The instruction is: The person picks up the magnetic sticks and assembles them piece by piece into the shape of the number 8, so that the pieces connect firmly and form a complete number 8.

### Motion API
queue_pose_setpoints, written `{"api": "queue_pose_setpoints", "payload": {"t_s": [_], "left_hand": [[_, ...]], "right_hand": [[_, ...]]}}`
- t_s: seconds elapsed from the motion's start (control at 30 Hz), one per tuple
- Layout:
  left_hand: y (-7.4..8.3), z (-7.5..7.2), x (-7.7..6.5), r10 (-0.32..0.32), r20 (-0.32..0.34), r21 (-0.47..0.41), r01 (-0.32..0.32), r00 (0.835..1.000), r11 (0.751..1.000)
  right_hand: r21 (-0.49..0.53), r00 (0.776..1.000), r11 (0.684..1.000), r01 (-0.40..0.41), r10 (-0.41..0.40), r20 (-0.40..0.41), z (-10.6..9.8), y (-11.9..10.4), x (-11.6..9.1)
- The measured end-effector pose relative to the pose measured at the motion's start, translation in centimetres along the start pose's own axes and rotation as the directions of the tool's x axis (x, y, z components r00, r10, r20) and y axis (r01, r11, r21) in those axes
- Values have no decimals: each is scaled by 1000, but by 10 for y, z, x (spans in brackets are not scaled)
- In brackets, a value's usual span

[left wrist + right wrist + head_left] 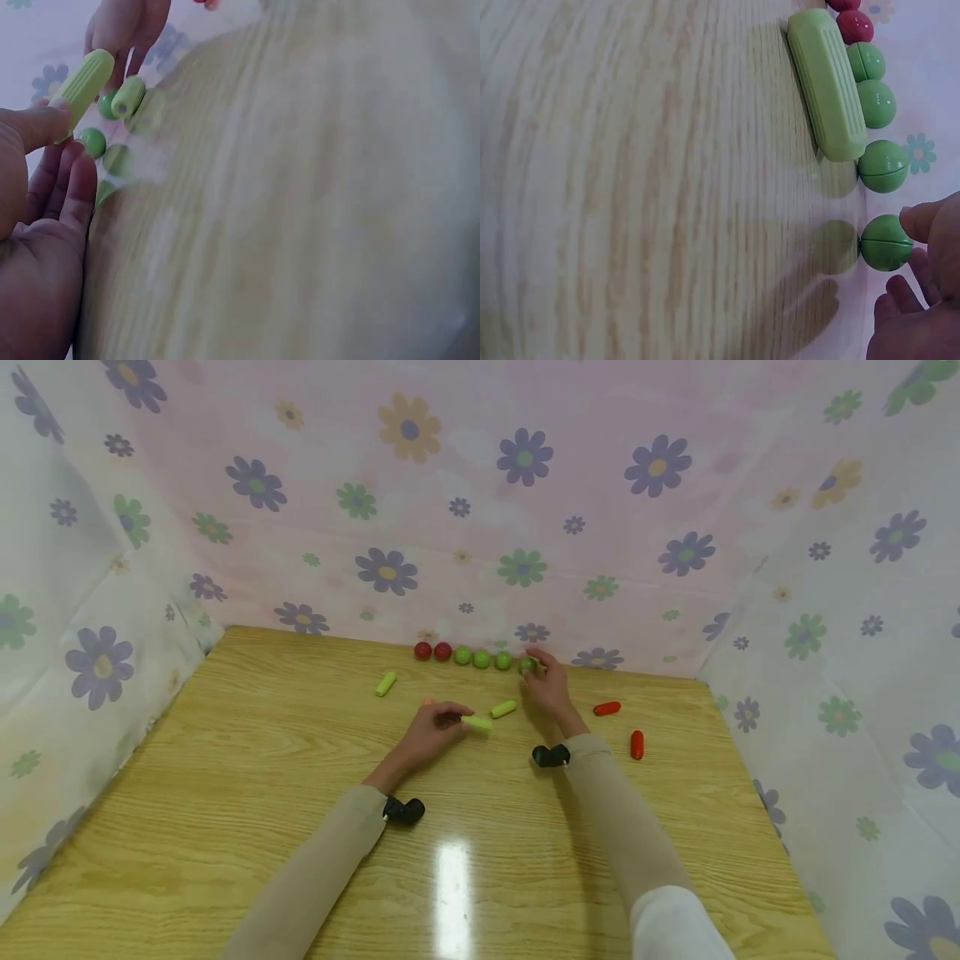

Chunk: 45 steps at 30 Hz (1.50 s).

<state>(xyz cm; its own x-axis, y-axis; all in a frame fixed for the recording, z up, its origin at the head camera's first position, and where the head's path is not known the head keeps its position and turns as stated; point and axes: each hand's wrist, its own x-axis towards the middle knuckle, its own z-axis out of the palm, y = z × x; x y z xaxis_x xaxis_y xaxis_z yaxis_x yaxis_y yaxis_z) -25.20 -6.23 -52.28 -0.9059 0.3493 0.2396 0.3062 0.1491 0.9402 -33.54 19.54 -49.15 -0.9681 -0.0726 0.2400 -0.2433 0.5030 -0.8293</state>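
My left hand (pixel 429 733) pinches a light green ridged stick (pixel 478 723) by one end, between thumb and fingers. In the left wrist view the stick (pixel 86 84) tilts upward, away from the palm. At the back of the table, my right hand (pixel 551 687) has thumb and fingers around a glossy green ball (pixel 886 242), which has a seam around its middle. That ball stands at the right end of a row, a small gap from three other green balls (pixel 482 658). Two red balls (pixel 443 652) form the row's left end.
A second light green stick (pixel 503 709) lies between the hands, another (pixel 386 683) farther left. Two red sticks (pixel 607 708) lie right of the right hand. An orange piece (pixel 427 701) is mostly hidden behind the left hand. Flowered cloth (pixel 465 560) walls the wooden table (pixel 225 752).
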Motion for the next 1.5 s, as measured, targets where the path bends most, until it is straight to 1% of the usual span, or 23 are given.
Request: {"api": "queue_pose_setpoints", "payload": {"t_s": [0.17, 0.27, 0.37, 0.5, 0.7, 0.77, 0.87, 0.93, 1.03, 1.07, 1.1, 1.17, 1.23, 1.27, 1.33, 1.37, 1.4, 1.47, 1.5], "left_hand": [[-3, -4, 3, -30, -55, -52, 27, 998, 998], [-3, -5, 4, -41, -62, -88, 35, 997, 995], [-4, -4, 4, -47, -66, -113, 40, 997, 993], [-5, -1, 1, -64, -73, -129, 54, 995, 990], [-9, -1, -1, -68, -68, -146, 57, 995, 988], [-8, 0, -1, -69, -71, -150, 57, 995, 987], [-6, -1, 0, -65, -77, -152, 53, 995, 987], [-5, -1, 0, -59, -82, -152, 46, 995, 987], [-4, 0, -1, -56, -85, -153, 43, 995, 987], [-4, 0, -1, -57, -86, -155, 44, 995, 987], [-4, 0, -1, -60, -86, -156, 46, 995, 987], [-4, 0, -1, -66, -90, -160, 51, 994, 986], [-3, -1, -1, -69, -98, -166, 52, 993, 985], [-2, -1, -1, -73, -103, -168, 55, 992, 984], [-1, -2, -1, -83, -111, -179, 62, 990, 982], [-1, -2, -1, -87, -112, -184, 65, 990, 981], [0, -2, -1, -93, -112, -191, 70, 989, 979], [0, -3, 0, -102, -113, -193, 78, 988, 978], [0, -4, 0, -106, -112, -196, 83, 988, 977]], "right_hand": [[-37, 999, 999, 25, -25, 21, 0, 3, 1], [-48, 999, 998, 36, -35, 34, -1, 6, 2], [-43, 999, 999, 15, -13, 49, -1, 11, 3], [-14, 998, 1000, -24, 25, 53, -1, 17, 2], [41, 999, 999, -22, 21, 34, -2, 20, -4], [54, 999, 998, -29, 27, 25, -3, 20, -5], [107, 998, 993, -58, 59, -8, -1, 20, -6], [198, 995, 976, -87, 95, -32, 2, 20, -8], [335, 986, 935, -118, 151, -76, 7, 18, -12], [365, 982, 923, -120, 165, -95, 8, 17, -13], [385, 978, 915, -120, 175, -113, 9, 17, -14], [374, 972, 921, -105, 175, -157, 11, 16, -16], [387, 967, 916, -108, 187, -174, 11, 15, -20], [404, 966, 909, -106, 190, -176, 11, 15, -22], [463, 966, 880, -107, 201, -160, 11, 13, -26], [498, 966, 860, -114, 213, -146, 11, 11, -29], [517, 966, 848, -116, 217, -139, 11, 11, -31], [551, 967, 827, -113, 220, -131, 11, 11, -34], [552, 967, 826, -115, 221, -129, 11, 11, -35]]}}
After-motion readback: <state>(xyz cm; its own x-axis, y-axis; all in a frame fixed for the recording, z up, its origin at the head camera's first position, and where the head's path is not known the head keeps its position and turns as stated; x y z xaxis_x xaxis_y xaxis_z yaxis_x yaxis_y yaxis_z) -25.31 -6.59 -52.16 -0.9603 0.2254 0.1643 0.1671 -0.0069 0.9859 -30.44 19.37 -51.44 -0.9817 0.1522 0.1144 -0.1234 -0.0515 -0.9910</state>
